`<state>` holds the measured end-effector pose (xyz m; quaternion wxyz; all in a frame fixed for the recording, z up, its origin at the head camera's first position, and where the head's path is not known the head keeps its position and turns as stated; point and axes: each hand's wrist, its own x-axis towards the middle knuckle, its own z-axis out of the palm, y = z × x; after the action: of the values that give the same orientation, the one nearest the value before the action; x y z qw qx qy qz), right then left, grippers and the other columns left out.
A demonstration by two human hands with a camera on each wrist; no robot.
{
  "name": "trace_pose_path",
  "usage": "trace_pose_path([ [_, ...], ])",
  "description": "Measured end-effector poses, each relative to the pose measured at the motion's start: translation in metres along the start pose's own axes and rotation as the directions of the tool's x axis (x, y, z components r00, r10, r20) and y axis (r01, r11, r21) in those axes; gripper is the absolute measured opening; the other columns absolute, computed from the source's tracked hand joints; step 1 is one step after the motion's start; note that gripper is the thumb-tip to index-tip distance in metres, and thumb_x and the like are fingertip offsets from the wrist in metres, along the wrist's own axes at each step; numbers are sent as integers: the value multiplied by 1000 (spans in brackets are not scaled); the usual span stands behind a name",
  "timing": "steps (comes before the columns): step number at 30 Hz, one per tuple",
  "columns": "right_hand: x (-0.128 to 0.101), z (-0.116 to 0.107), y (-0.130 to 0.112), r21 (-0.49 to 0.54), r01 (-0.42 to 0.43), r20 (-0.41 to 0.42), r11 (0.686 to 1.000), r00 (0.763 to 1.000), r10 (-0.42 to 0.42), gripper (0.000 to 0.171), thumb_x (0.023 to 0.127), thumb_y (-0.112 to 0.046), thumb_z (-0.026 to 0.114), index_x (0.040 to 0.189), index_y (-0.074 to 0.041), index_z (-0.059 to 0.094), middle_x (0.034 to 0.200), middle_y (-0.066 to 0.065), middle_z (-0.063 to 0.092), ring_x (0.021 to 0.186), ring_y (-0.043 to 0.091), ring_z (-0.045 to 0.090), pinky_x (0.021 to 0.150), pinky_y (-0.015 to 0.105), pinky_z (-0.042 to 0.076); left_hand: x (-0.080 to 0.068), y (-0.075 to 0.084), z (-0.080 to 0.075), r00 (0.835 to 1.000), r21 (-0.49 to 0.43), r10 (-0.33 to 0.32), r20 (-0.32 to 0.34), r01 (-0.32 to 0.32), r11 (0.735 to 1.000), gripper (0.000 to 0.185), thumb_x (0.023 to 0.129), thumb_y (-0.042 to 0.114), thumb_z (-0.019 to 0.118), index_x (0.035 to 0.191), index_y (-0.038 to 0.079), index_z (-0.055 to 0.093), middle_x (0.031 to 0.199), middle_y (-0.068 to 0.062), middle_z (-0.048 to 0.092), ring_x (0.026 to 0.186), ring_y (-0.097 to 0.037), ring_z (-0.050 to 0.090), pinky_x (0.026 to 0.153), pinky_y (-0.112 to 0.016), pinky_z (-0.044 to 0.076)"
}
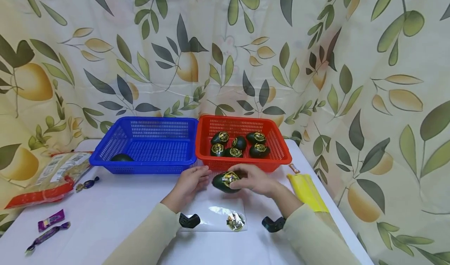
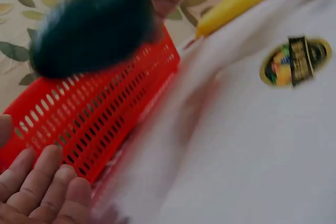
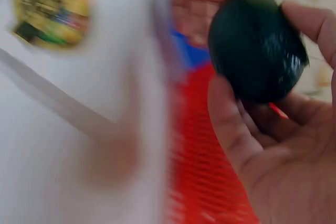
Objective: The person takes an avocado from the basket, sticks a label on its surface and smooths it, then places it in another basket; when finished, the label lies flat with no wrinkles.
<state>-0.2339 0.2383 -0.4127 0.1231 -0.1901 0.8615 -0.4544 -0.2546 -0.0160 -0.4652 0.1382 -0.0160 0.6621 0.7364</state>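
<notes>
egg (image 1: 226, 181): glossy dark shell | red basket (image 1: 277, 147): perforated plastic | sticker sheet (image 1: 214, 214): shiny film

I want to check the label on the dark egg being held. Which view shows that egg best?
The head view: the dark egg shows its gold label, held by the right hand. Both wrist views show only a blurred, plain dark side.

From my head camera I look forward and down over the table (image 1: 116, 202), taking in both hands and both baskets at middle range. My left wrist camera sits low and close behind the left fingers (image 2: 47, 192), facing past them to the red basket (image 2: 89, 124) wall. My right wrist camera looks close along the right palm, blurred. All three views share the egg (image 1: 226, 181), the red basket and the sticker (image 1: 235, 221) on the sheet.
</notes>
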Motion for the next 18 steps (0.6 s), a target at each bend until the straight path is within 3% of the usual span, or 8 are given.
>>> trace_pose_path([
  [3,-3,-42,-18,-12,-5,1,1000,1000,5,48,92,-33,78,137,-23,64,132,8,63,121,31,55,99,42,52,3,5,4,999,-188,-14,43,22,982,47,106,28,62,141,-1,55,138,-20,65,125,-33,64,110,-43,51],
  [7,19,-95,-37,-13,-54,-5,998,999,54,51,95,-33,76,141,-20,60,134,12,60,121,34,57,100,44,56,6,8,13,999,-313,11,49,5,950,50,107,29,60,146,3,47,146,-25,57,136,-39,56,117,-48,44],
  [12,66,-136,-40,52,-83,17,995,996,82,49,99,-21,70,143,-6,53,136,18,55,117,32,61,105,51,53,11,9,22,1000,-352,-2,-1,1,936,42,106,29,61,139,3,54,132,-19,67,127,-36,63,113,-45,49],
  [18,114,-152,-23,113,-164,12,980,986,164,55,101,-15,68,147,4,46,140,23,50,115,30,62,112,59,45,12,11,29,1000,-317,19,-21,-24,948,35,107,25,61,131,0,59,121,-16,74,115,-30,70,104,-40,55],
])
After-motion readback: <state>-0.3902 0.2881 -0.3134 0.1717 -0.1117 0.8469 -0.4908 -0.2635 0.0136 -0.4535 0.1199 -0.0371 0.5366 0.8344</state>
